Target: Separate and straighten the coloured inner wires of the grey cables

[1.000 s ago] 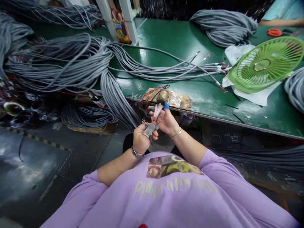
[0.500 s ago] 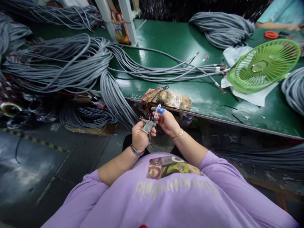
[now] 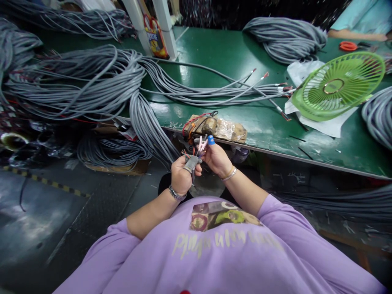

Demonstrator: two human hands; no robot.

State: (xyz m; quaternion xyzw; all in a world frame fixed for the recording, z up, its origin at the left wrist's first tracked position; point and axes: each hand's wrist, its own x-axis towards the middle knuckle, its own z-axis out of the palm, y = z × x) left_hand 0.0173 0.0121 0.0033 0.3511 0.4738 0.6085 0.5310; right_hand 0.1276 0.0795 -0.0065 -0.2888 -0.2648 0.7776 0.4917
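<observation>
With the left hand (image 3: 181, 176) clenched round the grey cable end (image 3: 191, 163), the right hand (image 3: 217, 158) (fingertip taped blue) should pinch one coloured wire (image 3: 199, 145) cleanly apart.

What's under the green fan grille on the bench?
The fan grille lies on white sheet material that sticks out below and to its left, over the green bench. Whatever lies beneath the grille's middle is hidden.
</observation>
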